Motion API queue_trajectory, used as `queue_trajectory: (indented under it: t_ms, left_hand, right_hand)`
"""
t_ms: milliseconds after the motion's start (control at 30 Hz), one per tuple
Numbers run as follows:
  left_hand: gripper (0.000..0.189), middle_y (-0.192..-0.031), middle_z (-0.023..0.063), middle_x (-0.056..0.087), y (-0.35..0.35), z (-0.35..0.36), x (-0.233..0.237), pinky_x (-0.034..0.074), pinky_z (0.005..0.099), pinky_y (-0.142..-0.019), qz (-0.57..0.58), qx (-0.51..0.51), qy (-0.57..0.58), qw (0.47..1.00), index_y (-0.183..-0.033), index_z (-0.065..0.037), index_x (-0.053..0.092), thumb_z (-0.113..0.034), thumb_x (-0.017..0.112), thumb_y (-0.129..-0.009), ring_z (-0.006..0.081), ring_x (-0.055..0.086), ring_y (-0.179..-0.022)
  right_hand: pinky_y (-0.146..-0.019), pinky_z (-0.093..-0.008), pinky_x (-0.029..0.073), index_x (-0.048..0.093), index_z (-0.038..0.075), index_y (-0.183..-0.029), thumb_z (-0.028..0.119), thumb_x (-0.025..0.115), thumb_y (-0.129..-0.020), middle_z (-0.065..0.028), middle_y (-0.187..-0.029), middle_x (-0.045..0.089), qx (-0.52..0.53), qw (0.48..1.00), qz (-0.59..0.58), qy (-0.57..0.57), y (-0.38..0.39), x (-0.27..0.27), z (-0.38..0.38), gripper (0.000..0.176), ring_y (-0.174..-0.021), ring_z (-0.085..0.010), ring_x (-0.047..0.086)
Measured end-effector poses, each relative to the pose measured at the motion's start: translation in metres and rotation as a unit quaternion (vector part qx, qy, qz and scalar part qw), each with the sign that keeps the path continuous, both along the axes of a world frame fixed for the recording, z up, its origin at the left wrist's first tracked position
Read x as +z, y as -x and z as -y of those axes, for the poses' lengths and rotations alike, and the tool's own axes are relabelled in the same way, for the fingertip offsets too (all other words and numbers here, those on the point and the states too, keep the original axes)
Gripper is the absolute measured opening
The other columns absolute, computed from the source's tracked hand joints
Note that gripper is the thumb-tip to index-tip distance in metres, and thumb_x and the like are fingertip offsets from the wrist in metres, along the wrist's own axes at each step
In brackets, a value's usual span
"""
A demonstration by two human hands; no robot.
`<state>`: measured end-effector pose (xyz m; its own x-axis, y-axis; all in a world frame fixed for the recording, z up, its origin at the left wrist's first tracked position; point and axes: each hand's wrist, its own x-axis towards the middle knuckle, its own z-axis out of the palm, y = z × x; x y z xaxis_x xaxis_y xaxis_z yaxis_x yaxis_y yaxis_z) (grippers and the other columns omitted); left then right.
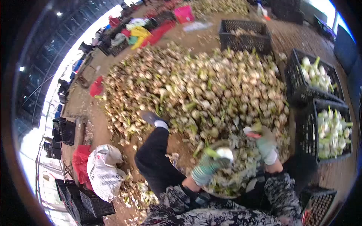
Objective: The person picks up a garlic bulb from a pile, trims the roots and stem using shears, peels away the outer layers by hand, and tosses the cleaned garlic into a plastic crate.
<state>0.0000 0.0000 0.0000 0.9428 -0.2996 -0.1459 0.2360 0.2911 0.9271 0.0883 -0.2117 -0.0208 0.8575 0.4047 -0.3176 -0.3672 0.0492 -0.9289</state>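
My left hand (209, 168), in a green-and-white glove, is closed around a garlic bulb (224, 153) that looks white and peeled, with a green stem stub. To its right, my right hand (266, 145), also gloved, is closed on a small tool with red on it (253, 134); motion blur hides its exact kind. Below and between both hands lies a heap of peelings and leafy trimmings (237, 175) in a round container between my legs. Just ahead spreads a large pile of unpeeled garlic bulbs (200, 86) with green stems, reaching my left foot.
On the right stand two black crates of white bulbs, a farther crate (289, 75) and a nearer crate (316, 145). Another black crate (245, 45) is behind the pile. A white sack (103, 171) and stacked black crates (85, 201) sit at left.
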Motion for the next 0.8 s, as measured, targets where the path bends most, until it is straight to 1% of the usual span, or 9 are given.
queue_trajectory:
  t_ms: [167,233,367,467,500,600,700,733,800]
  left_hand:
    - [0.079,-0.116,0.0082,0.048,-0.004,-0.002,0.009,0.046,0.0322,-0.085,-0.02,0.037,-0.002,0.999,-0.126,-0.001,0.035,-0.012,0.079,-0.061,0.0184,0.052,-0.102]
    - [0.081,-0.118,0.0086,0.048,-0.005,-0.013,0.008,0.043,0.0311,-0.089,0.025,0.013,-0.058,0.998,-0.129,0.0,0.032,-0.009,0.078,-0.062,0.0178,0.052,-0.103]
    - [0.087,-0.118,0.0081,0.05,-0.005,-0.007,0.015,0.039,0.0316,-0.092,0.014,0.005,-0.125,0.992,-0.129,-0.002,0.034,-0.019,0.081,-0.059,0.0172,0.05,-0.105]
    - [0.082,-0.117,0.0086,0.051,-0.006,0.005,0.015,0.04,0.0321,-0.092,0.046,-0.03,-0.168,0.984,-0.127,-0.001,0.037,-0.013,0.08,-0.059,0.0176,0.049,-0.106]
    - [0.082,-0.117,0.0086,0.051,-0.005,0.006,0.013,0.04,0.0321,-0.092,0.045,-0.031,-0.167,0.984,-0.127,-0.001,0.037,-0.013,0.08,-0.059,0.0176,0.049,-0.106]
    - [0.078,-0.117,0.009,0.051,-0.003,0.004,0.016,0.04,0.0327,-0.092,-0.052,-0.012,-0.049,0.997,-0.125,0.0,0.039,-0.01,0.079,-0.059,0.0193,0.049,-0.107]
    - [0.084,-0.123,0.0089,0.044,-0.004,0.003,0.008,0.039,0.0307,-0.093,-0.029,-0.003,-0.124,0.992,-0.129,0.0,0.032,-0.002,0.078,-0.059,0.0182,0.045,-0.111]
    - [0.088,-0.127,0.0104,0.041,-0.005,0.004,0.008,0.038,0.0314,-0.094,-0.032,-0.011,-0.158,0.987,-0.13,0.001,0.03,-0.001,0.078,-0.057,0.0194,0.043,-0.114]
    - [0.089,-0.128,0.0116,0.04,-0.005,0.009,0.01,0.038,0.0318,-0.094,-0.041,-0.006,-0.122,0.992,-0.131,0.002,0.029,-0.002,0.078,-0.057,0.0199,0.042,-0.114]
  right_hand:
    - [-0.075,-0.0271,0.047,0.053,0.01,-0.114,0.016,0.058,-0.081,-0.0087,-0.11,0.057,0.283,0.807,0.197,0.48,0.057,-0.025,0.009,0.034,-0.093,-0.0204,0.056]
    - [-0.071,-0.0271,0.048,0.053,0.007,-0.115,0.025,0.058,-0.082,-0.0107,-0.11,0.057,0.248,0.902,-0.013,0.352,0.034,-0.018,0.013,0.038,-0.085,-0.0196,0.059]
    - [-0.084,-0.0296,0.042,0.059,0.011,-0.107,0.048,0.054,-0.081,-0.0166,-0.118,0.048,0.107,0.99,0.089,0.025,0.035,0.015,0.013,0.047,-0.098,-0.026,0.054]
    - [-0.087,-0.0335,0.041,0.053,0.013,-0.116,0.046,0.051,-0.082,-0.0187,-0.12,0.047,0.202,0.848,0.461,0.167,0.034,-0.003,0.0,0.048,-0.103,-0.0332,0.052]
    - [-0.086,-0.0315,0.042,0.056,0.006,-0.111,0.038,0.05,-0.085,-0.0182,-0.117,0.049,0.161,0.961,0.21,0.084,0.044,0.009,-0.006,0.042,-0.101,-0.0314,0.053]
    - [-0.084,-0.0283,0.043,0.057,-0.001,-0.105,0.039,0.051,-0.086,-0.0167,-0.114,0.052,0.135,0.987,-0.074,0.044,0.031,0.035,0.001,0.046,-0.1,-0.0279,0.054]
    - [-0.071,-0.0282,0.048,0.051,-0.002,-0.109,0.047,0.052,-0.083,-0.0139,-0.104,0.056,0.033,0.98,0.068,-0.186,0.04,0.012,0.002,0.056,-0.087,-0.0194,0.059]
    - [-0.072,-0.0285,0.047,0.051,0.0,-0.108,0.051,0.053,-0.08,-0.0134,-0.102,0.056,0.149,0.931,0.325,0.073,0.026,0.014,0.002,0.058,-0.086,-0.0195,0.059]
    - [-0.073,-0.0283,0.047,0.056,0.0,-0.101,0.038,0.059,-0.081,-0.0112,-0.094,0.059,0.154,0.955,0.198,0.158,0.042,0.019,-0.003,0.043,-0.084,-0.0171,0.059]
